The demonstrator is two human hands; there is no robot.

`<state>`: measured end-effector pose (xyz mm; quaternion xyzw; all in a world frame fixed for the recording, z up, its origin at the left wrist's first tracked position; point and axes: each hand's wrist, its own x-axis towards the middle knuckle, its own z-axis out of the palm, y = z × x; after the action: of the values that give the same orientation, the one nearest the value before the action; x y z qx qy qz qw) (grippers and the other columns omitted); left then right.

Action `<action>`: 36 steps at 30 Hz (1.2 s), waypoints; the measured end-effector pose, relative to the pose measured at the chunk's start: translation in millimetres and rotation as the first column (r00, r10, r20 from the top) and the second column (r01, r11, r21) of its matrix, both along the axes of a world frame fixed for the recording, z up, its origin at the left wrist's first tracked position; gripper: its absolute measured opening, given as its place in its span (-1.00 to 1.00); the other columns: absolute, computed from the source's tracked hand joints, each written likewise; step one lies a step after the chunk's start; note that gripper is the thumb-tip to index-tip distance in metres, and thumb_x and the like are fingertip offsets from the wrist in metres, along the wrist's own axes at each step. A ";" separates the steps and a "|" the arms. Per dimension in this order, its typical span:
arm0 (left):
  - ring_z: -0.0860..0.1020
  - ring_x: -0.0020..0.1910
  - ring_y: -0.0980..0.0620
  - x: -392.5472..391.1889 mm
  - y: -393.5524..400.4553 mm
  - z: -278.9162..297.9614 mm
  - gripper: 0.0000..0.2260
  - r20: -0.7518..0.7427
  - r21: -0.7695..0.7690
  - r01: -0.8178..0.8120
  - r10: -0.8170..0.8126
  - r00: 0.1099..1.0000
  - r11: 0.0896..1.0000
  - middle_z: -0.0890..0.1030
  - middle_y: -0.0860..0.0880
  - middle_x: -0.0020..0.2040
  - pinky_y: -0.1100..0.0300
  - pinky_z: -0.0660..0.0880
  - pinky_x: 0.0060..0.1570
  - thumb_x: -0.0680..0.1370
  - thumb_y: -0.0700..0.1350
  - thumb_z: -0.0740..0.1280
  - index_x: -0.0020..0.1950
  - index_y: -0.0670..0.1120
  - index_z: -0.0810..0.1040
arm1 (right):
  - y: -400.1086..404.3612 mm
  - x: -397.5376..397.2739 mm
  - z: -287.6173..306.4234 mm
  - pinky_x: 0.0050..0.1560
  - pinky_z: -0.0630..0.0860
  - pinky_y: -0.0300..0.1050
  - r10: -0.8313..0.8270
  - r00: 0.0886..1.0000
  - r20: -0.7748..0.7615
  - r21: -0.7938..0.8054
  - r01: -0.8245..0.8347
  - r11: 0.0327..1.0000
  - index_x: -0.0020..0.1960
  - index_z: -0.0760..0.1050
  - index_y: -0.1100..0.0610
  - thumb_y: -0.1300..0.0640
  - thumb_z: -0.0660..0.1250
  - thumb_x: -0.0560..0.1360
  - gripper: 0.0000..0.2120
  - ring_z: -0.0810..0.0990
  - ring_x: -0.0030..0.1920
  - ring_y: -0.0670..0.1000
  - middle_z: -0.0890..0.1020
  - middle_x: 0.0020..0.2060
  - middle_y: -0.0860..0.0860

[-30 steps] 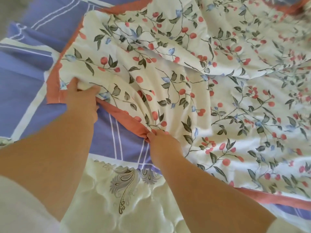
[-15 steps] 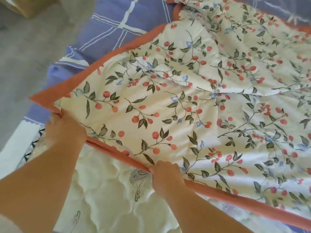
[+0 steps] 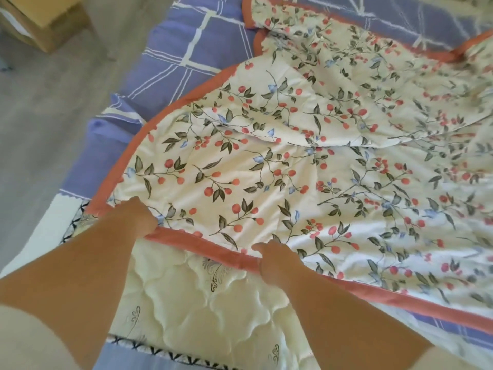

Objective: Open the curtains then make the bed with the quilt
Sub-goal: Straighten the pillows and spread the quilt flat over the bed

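Head view: cream cherry-print quilt (image 3: 293, 161) with an orange border runs diagonally up-right; left hand (image 3: 133, 220) and right hand (image 3: 274, 260) pinch its near edge.

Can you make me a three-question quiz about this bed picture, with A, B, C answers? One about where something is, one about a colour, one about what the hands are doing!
1. Where is the cardboard box?
A. on the bed
B. on the floor, top left
C. under the quilt

2. What colour is the quilt border?
A. orange-red
B. green
C. black

3. What are the left hand and right hand doing?
A. resting open
B. gripping the quilt's near edge
C. holding a pillow

Answers: B, the box stands on grey floor beside the bed; A, the trim is orange-red; B, both hands' fingers curl round the border.
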<state>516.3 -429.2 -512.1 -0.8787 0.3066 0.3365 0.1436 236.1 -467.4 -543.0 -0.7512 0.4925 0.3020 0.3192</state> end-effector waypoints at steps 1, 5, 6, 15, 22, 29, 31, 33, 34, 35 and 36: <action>0.51 0.18 -0.17 -3.3 -1.5 8.7 -0.42 -0.026 -0.015 0.023 -0.023 0.999 1.000 0.47 -0.20 0.27 0.08 0.48 0.11 0.53 -0.03 0.27 0.44 -0.25 0.14 | -2.7 -3.4 8.7 0.27 0.40 0.05 -0.026 1.000 0.006 -0.007 0.026 1.000 0.43 0.23 -0.12 0.18 0.23 0.49 -0.44 0.37 0.33 0.10 0.39 0.32 0.02; 0.30 0.41 -0.13 -26.6 -0.5 65.0 -0.45 -0.065 -0.105 0.233 -0.241 0.968 0.967 0.28 -0.17 0.47 0.11 0.28 0.33 0.56 0.00 0.25 0.48 -0.17 0.18 | 3.7 -23.1 61.7 0.21 0.44 0.03 -0.149 0.988 0.050 -0.086 0.153 0.984 0.41 0.29 -0.12 0.05 0.23 0.50 -0.53 0.44 0.28 0.08 0.44 0.28 0.02; 0.27 0.43 -0.11 -31.9 0.4 77.7 -0.45 -0.072 -0.128 0.295 -0.305 0.950 0.947 0.26 -0.14 0.48 0.14 0.23 0.34 0.56 0.01 0.25 0.49 -0.13 0.19 | 9.1 -28.7 75.8 0.20 0.46 0.04 -0.180 0.982 0.058 -0.101 0.185 0.978 0.40 0.30 -0.11 0.06 0.21 0.51 -0.54 0.46 0.26 0.09 0.46 0.27 0.03; 0.57 0.08 -0.01 -49.9 -5.3 136.6 -0.51 -0.230 -0.264 0.604 -0.657 0.718 0.752 0.58 -0.01 0.21 0.12 0.46 0.15 0.54 0.05 0.24 0.45 0.00 0.26 | 63.6 -36.3 143.2 0.11 0.53 0.01 -0.381 0.924 0.015 -0.180 0.378 0.908 0.36 0.36 0.03 0.27 0.18 0.46 -0.53 0.53 0.17 0.12 0.51 0.22 0.06; 0.43 0.27 -0.01 37.3 35.9 172.5 -0.46 -0.207 -0.343 0.716 -0.793 0.573 0.608 0.50 -0.01 0.31 0.20 0.35 0.20 0.54 0.11 0.24 0.48 0.03 0.21 | 117.1 62.8 195.6 0.28 0.41 0.13 -0.511 0.859 0.045 -0.289 0.500 0.816 0.32 0.45 0.10 0.17 0.15 0.55 -0.65 0.39 0.34 0.21 0.35 0.41 0.14; 0.40 0.33 -0.06 94.4 47.9 225.6 -0.47 -0.147 -0.395 0.750 -0.843 0.518 0.530 0.36 -0.04 0.44 0.22 0.37 0.15 0.55 0.13 0.20 0.49 0.04 0.19 | 173.0 146.5 223.9 0.14 0.53 0.10 -0.635 0.728 0.259 -0.327 0.685 0.651 0.37 0.37 0.01 0.18 0.19 0.54 -0.60 0.49 0.22 0.11 0.36 0.36 0.07; 0.45 0.26 -0.04 82.6 51.8 231.0 -0.49 -0.162 -0.422 0.768 -0.874 0.458 0.481 0.41 -0.03 0.40 0.21 0.38 0.07 0.56 0.12 0.19 0.48 0.06 0.21 | 176.6 144.6 223.6 0.08 0.57 0.07 -0.715 0.626 0.313 -0.310 0.778 0.546 0.40 0.31 -0.04 0.14 0.19 0.54 -0.56 0.55 0.16 0.11 0.40 0.33 0.09; 0.44 0.25 0.01 73.3 59.5 229.0 -0.50 -0.193 -0.410 0.799 -0.898 0.395 0.440 0.45 0.02 0.35 0.23 0.35 0.08 0.56 0.13 0.19 0.48 0.07 0.21 | 176.8 142.4 219.0 0.09 0.56 0.04 -0.754 0.567 0.331 -0.313 0.820 0.479 0.42 0.29 -0.05 0.11 0.19 0.54 -0.55 0.53 0.19 0.10 0.39 0.34 0.07; 0.43 0.27 0.03 70.4 61.9 226.8 -0.49 -0.202 -0.391 0.820 -0.908 0.367 0.419 0.44 0.03 0.35 0.23 0.34 0.12 0.55 0.14 0.20 0.48 0.08 0.20 | 176.5 140.4 215.7 0.11 0.55 0.03 -0.771 0.546 0.327 -0.314 0.832 0.457 0.42 0.29 -0.06 0.10 0.19 0.54 -0.55 0.51 0.23 0.09 0.38 0.35 0.05; 0.43 0.26 0.04 68.4 62.1 226.9 -0.48 -0.205 -0.371 0.837 -0.915 0.348 0.402 0.44 0.05 0.35 0.24 0.34 0.12 0.54 0.15 0.21 0.48 0.08 0.20 | 175.6 137.8 211.8 0.12 0.54 0.02 -0.786 0.528 0.323 -0.313 0.843 0.438 0.42 0.29 -0.06 0.10 0.20 0.54 -0.55 0.49 0.25 0.09 0.37 0.36 0.04; 0.44 0.25 0.04 67.5 59.0 228.6 -0.48 -0.202 -0.356 0.849 -0.919 0.337 0.390 0.44 0.05 0.35 0.25 0.34 0.10 0.54 0.15 0.21 0.47 0.09 0.21 | 173.6 136.3 209.1 0.13 0.54 0.02 -0.788 0.522 0.326 -0.296 0.848 0.439 0.42 0.28 -0.06 0.11 0.20 0.54 -0.55 0.48 0.25 0.08 0.35 0.37 0.04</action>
<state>583.8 -370.2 -283.5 -0.4974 0.7858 0.3308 0.1599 372.4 -293.9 -334.0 -0.4866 0.8226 -0.0572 0.2887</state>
